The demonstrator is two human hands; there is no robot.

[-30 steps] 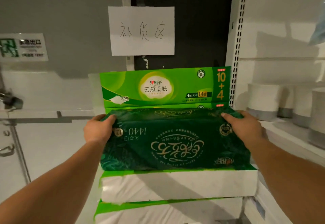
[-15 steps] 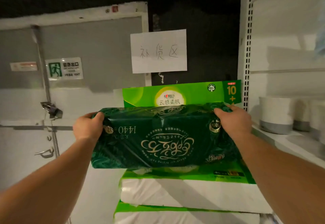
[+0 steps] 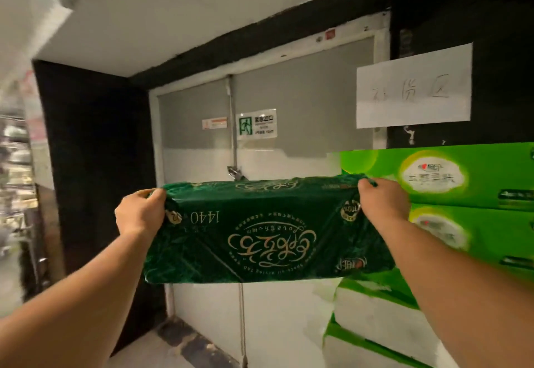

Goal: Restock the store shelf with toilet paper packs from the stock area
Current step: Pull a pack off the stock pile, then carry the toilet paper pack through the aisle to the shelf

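The left hand (image 3: 138,214) pinches the top left corner of the dark pack (image 3: 260,231), fingers curled into the wrap. The right hand (image 3: 381,202) pinches the top right corner the same way. The pack hangs in the air between them, held up in front of the chest. It touches nothing else. Its long side runs left to right, from one hand to the other, and its print is upside down. Both hands look about as near to it as each other.

The stack (image 3: 462,217) of light green packs is just to the right, a bit behind. The grey door (image 3: 260,113) is straight ahead. The store shelf is not in view, so I think the pack must be carried sideways, maybe toward the blurry aisle on the left.
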